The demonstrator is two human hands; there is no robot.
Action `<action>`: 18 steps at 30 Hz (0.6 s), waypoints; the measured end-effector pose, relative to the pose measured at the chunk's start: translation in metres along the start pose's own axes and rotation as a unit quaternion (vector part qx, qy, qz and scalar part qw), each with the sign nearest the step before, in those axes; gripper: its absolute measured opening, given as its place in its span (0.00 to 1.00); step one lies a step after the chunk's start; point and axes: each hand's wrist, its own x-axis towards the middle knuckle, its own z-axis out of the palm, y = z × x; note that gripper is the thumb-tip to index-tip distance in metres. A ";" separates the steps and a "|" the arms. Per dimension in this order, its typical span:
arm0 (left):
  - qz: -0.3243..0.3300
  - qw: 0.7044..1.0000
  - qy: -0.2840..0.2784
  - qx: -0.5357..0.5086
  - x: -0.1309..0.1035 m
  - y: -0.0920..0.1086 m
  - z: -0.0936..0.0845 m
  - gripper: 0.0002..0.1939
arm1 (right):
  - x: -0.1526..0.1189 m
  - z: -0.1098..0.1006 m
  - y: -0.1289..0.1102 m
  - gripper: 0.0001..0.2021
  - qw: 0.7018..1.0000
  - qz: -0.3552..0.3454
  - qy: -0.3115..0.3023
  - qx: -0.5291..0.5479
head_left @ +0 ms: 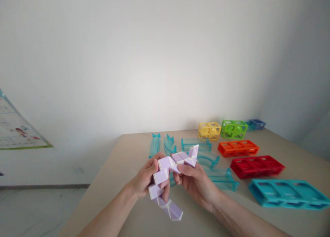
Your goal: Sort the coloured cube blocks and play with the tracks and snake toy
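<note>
Both my hands are closed on the purple snake puzzle (161, 176), held above the table (121, 154): my left hand (148, 176) grips its left bend, with fingers reaching behind, and my right hand (194, 182) pinches the upper stretch. Translucent teal track pieces (155, 144) lie beyond; a red frame block (257, 165) sits to the right.

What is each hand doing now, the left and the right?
Left hand: closed on the purple segmented toy.
Right hand: closed on the same toy.
</note>
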 end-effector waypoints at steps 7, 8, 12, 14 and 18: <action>-0.033 0.999 0.000 -0.008 -0.001 -0.001 0.001 0.19 | -0.001 0.001 -0.002 0.13 0.999 0.024 -0.033 0.032; -0.039 0.999 0.000 -0.015 -0.002 -0.001 0.001 0.19 | -0.001 0.001 -0.003 0.13 0.999 0.022 -0.029 0.029; -0.050 0.998 0.018 -0.024 -0.003 0.001 -0.001 0.17 | -0.001 0.003 -0.004 0.12 1.000 0.004 -0.001 -0.001; -0.054 0.998 0.034 -0.019 -0.003 0.002 -0.002 0.16 | 0.000 0.003 -0.003 0.11 0.999 -0.014 0.022 -0.026; -0.074 0.993 0.093 0.018 -0.003 0.005 -0.002 0.13 | 0.003 -0.001 -0.001 0.13 0.988 -0.073 0.067 -0.120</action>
